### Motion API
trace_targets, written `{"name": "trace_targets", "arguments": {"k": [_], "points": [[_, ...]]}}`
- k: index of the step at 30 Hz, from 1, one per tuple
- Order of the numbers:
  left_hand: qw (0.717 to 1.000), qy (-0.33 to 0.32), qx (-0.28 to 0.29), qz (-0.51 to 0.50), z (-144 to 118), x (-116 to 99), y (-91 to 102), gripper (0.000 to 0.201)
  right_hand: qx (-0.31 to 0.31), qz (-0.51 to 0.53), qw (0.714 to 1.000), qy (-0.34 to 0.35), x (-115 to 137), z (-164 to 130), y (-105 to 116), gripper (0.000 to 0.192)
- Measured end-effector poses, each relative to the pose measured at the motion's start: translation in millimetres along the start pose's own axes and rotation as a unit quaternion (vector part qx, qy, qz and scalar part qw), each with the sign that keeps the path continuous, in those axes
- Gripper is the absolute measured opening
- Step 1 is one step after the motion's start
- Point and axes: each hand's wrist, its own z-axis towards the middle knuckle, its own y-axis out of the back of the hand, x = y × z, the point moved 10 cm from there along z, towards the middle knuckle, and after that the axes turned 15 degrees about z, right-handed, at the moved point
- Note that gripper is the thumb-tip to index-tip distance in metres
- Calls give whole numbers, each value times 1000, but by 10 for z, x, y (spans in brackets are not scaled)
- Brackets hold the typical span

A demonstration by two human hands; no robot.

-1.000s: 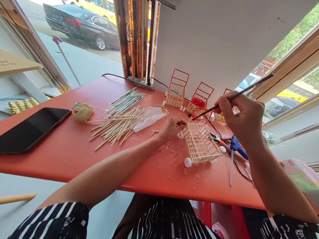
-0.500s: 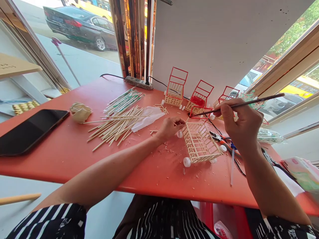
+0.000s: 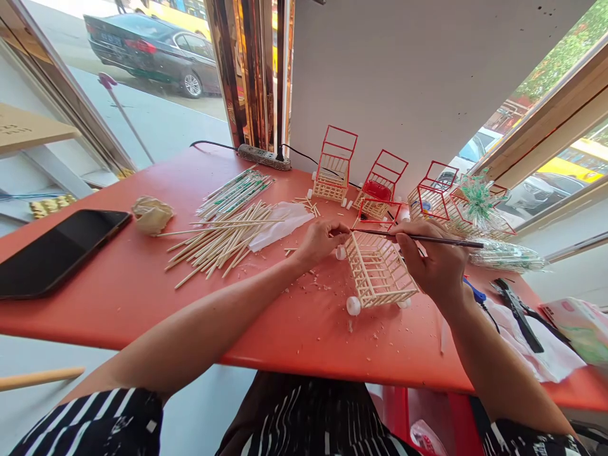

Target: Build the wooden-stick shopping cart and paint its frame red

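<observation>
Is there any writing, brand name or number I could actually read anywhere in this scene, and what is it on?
None can be read.
Car number plate: too blurred.
Green-printed chopstick wrappers: print too small.
Pale packet at the table's right end: print blurred.
Phone: screen dark, no text.

Red table (image 3: 142, 278), sunlit street windows (image 3: 156, 69)

right hand (image 3: 434, 263) lays a paintbrush (image 3: 418, 238) across the stick cart (image 3: 377, 269), left hand (image 3: 320, 240) steadying it.

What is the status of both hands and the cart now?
Left hand steadies unpainted stick cart. Right hand holds brush at its top rail. Nothing blocking.
</observation>
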Motion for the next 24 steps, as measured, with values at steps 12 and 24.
{"name": "trace_targets", "arguments": {"k": [12,24], "points": [[1000,0,1,-9,-10,12,-5,7,-46,10,998,40,6,-172,99,13],[1000,3,8,-15,-17,3,8,9,-46,8,995,85,107,-204,58,13]]}}
